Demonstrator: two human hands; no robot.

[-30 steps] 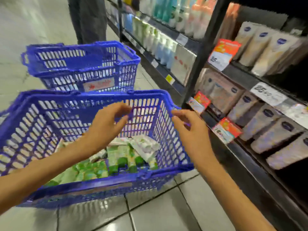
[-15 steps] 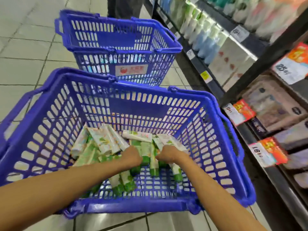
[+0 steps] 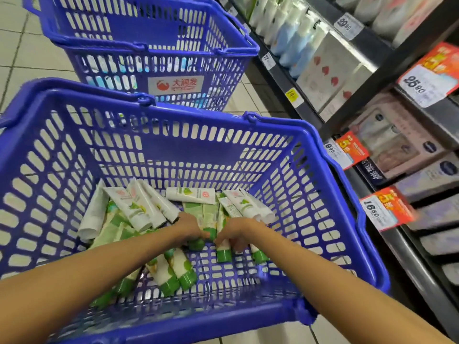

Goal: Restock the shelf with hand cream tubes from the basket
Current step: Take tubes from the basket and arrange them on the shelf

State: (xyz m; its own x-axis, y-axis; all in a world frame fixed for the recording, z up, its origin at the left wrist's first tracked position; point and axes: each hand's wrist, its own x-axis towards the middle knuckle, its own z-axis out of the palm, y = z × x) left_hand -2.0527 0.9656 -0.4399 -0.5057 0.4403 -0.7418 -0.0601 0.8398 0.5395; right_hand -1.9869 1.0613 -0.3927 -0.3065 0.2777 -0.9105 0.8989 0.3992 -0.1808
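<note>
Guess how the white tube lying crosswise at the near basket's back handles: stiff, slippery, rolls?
The tube looks flat-bodied, so it probably won't roll far. Its smooth printed skin suggests a slippery pinch. It appears to lie loose on other tubes in the basket, so a push would likely slide it, not tip it.
</note>
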